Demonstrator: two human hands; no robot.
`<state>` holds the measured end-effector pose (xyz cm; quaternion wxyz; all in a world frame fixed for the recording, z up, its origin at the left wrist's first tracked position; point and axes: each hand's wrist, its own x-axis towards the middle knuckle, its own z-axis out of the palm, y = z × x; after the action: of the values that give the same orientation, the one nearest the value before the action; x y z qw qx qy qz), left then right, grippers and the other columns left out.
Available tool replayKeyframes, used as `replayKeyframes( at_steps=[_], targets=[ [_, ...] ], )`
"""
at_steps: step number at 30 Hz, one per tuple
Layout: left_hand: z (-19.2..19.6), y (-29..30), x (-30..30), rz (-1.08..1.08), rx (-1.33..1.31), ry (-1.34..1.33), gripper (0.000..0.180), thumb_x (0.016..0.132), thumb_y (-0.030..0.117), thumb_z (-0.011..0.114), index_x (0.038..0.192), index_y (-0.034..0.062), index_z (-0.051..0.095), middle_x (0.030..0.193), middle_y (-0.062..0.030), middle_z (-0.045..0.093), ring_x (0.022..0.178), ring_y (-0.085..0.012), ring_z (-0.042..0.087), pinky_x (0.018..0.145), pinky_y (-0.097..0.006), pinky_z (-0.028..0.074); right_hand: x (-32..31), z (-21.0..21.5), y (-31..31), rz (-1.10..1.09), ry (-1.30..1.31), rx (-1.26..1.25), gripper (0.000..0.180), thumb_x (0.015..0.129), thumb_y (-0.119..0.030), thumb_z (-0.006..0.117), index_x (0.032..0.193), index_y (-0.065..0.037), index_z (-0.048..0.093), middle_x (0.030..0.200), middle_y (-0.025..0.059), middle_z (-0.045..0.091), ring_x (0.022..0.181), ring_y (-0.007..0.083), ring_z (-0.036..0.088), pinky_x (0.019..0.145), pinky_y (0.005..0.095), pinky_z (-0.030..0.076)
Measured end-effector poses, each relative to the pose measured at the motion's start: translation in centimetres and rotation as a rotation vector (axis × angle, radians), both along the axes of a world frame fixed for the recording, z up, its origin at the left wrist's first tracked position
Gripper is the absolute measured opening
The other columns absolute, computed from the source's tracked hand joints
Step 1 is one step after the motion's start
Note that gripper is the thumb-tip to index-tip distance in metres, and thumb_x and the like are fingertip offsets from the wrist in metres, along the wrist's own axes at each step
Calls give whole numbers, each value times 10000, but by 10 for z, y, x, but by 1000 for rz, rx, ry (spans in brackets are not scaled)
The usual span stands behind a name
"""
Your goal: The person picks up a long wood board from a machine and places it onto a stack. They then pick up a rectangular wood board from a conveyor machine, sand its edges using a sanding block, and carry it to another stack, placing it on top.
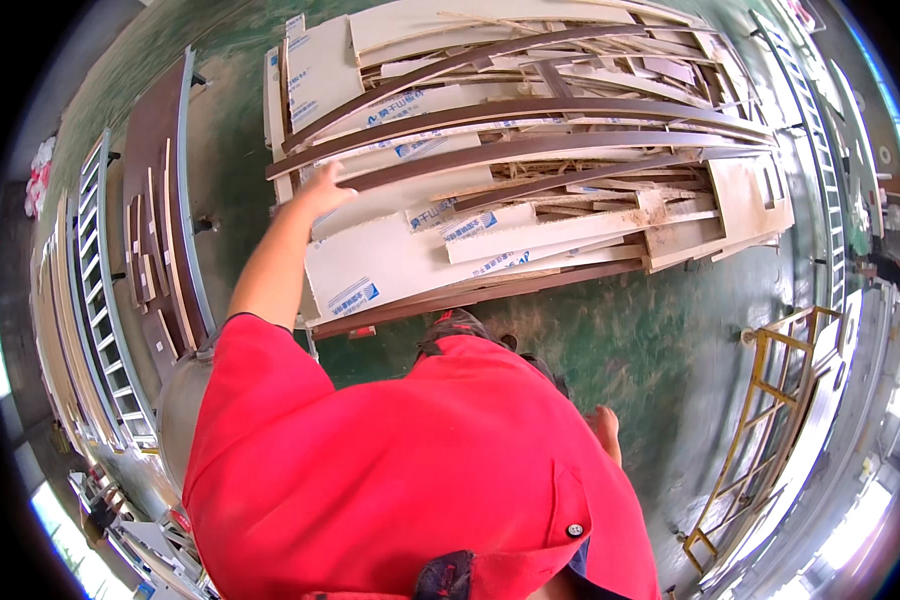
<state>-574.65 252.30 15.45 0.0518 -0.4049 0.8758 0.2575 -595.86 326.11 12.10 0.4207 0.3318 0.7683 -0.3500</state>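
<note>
My left hand [322,193] reaches out over the left side of a large pile of boards. Its thumb and fingers are apart at the left end of a long dark brown strip [530,150]; whether they touch it I cannot tell. Just beyond, another long brown strip [530,109] lies across the pile. Below the hand is a pale board [370,255] with blue printing. My right hand [604,425] hangs low beside my red shirt [400,440], over the green floor. The shirt hides part of it, and its fingers are not clear.
Broken wood strips [610,190] and a tan panel [745,200] lie in the pile. To the left stand a brown panel [155,130] with narrow strips on it and a ladder-like metal frame [105,300]. A yellow metal frame [760,400] stands at right, near a grey roller rack [815,130].
</note>
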Motion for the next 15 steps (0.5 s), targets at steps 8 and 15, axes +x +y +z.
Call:
replayKeyframes(
  at_steps=[8, 15],
  targets=[
    [-123, 221, -51, -146, 708, -132, 323, 733, 314, 684, 932, 67, 624, 882, -169, 658, 848, -271, 619, 744, -382, 487, -1, 35, -153, 299, 172, -390, 313, 901, -228, 530, 1156, -46, 543, 941, 80, 632, 780, 163, 608, 667, 287, 468],
    [-94, 305, -70, -378, 899, -39, 373, 787, 358, 647, 984, 43, 621, 954, -157, 662, 890, -268, 631, 776, -372, 487, 0, 43, -106, 215, 177, -211, 296, 900, -242, 525, 1128, -54, 556, 910, 73, 639, 768, 174, 614, 657, 304, 474]
  ],
)
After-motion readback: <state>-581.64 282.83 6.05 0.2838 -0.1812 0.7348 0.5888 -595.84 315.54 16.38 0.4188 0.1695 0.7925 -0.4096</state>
